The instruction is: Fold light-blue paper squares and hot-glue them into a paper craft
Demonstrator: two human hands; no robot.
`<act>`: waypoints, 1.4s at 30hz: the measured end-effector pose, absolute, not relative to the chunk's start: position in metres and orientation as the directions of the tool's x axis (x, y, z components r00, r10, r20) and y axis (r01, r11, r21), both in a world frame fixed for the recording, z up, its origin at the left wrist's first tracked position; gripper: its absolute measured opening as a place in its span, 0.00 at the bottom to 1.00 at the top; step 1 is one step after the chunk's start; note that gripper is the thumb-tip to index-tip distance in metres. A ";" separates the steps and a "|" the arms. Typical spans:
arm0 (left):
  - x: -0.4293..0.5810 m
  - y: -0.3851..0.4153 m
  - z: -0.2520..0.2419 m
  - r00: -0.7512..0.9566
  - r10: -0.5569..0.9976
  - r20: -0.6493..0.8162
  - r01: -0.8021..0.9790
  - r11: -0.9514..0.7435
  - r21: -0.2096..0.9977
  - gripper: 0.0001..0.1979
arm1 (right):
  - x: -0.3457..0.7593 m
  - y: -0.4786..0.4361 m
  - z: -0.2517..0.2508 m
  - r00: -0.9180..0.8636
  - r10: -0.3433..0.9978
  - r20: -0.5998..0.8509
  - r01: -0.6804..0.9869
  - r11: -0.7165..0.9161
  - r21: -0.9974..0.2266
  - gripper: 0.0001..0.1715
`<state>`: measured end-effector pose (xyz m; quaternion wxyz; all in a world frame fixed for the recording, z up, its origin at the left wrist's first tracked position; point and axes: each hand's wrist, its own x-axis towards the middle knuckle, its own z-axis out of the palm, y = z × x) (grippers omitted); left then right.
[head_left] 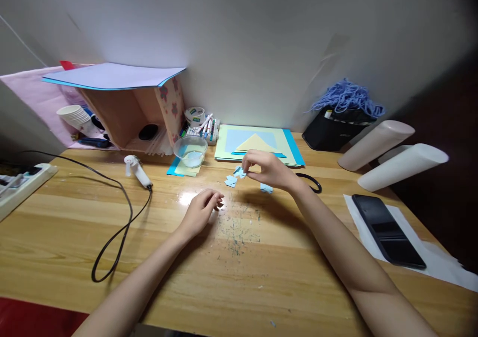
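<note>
My right hand is over the small folded light blue paper pieces in mid-table, its thumb and fingertips pinched at one blue piece. Just left of that lies another folded blue piece, and a third is under the right wrist. Resting on the wood, my left hand has its fingers curled together; whatever they may hold is too small to make out. Behind the right hand, a yellow paper triangle lies on stacked coloured sheets.
A clear bowl, markers and a pink box stand at the back left. A white glue gun trails a black cable. At right are a phone, white rolls and a black pouch.
</note>
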<state>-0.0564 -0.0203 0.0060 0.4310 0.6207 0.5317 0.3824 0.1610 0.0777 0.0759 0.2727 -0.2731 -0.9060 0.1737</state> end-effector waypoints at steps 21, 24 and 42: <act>-0.072 -0.013 -0.002 -0.074 0.997 -0.012 0.287 0.033 0.958 0.17 | 0.105 0.042 0.025 -0.833 0.408 0.373 0.284 0.894 -0.346 0.04; -0.075 -0.012 -0.004 -0.079 0.997 0.019 0.326 0.008 0.945 0.16 | 0.105 0.040 0.028 -0.838 0.412 0.357 0.288 0.890 -0.352 0.04; -0.128 -0.066 0.105 -0.254 0.828 0.499 0.642 -0.242 0.727 0.10 | 0.076 0.034 0.038 -0.678 0.703 0.215 0.381 0.586 -0.715 0.11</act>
